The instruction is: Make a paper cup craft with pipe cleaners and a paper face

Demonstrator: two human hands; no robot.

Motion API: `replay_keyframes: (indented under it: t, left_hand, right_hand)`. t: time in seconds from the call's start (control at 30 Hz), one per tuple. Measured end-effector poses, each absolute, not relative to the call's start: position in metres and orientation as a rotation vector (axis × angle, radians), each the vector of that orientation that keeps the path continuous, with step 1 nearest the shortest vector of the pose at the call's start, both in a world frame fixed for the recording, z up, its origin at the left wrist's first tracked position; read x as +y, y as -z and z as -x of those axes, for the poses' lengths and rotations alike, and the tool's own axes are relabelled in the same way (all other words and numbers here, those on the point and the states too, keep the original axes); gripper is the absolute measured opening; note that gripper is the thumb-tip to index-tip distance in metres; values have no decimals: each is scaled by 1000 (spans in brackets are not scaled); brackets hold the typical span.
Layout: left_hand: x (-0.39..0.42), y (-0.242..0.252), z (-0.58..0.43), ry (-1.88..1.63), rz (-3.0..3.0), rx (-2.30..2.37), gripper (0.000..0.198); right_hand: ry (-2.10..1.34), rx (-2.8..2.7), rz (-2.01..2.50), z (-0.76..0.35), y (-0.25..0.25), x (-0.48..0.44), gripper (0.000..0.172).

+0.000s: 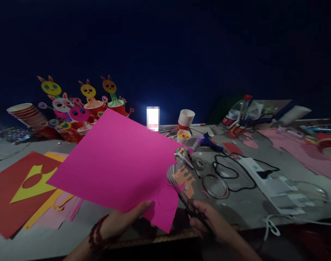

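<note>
1. A pink sheet (pixel 113 159) tilts above the tabletop (pixel 241 210), its lower edge pinched in the left hand's (pixel 120 223) grip, thumb on top.
2. The right hand (pixel 207 219) closes its grip around dark-handled scissors (pixel 187 206), blades at the sheet's right edge beside a circle outline (pixel 167 197); how far they part is hard to tell.
3. A slight wrist turn could carry the blades inside the line, leaving the round misshapen.
4. Held along one edge only, the broad sheet could sag or swing, dragging the outline off course.
5. Orange scraps (pixel 189 190) lie near the blades and could snag should the scissors dip.
</note>
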State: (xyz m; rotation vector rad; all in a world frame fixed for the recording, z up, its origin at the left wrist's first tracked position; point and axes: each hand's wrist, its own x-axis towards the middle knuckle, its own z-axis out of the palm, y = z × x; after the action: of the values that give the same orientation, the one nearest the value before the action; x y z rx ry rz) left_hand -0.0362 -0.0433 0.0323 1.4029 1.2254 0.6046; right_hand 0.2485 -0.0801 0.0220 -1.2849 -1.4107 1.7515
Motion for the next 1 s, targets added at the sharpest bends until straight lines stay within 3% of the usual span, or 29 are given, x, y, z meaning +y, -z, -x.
replay_keyframes:
  t: [0.67, 1.0]
  left_hand:
    - [-33, -45, 43, -516, -1420, 1158, 41]
    - [-20, -62, 42, -411, -1513, 780, 45]
  right_hand:
    - [-1629, -1567, 1368, -251, -33, -78, 65]
    - [-1746, -1449, 1414, -250, -27, -79, 60]
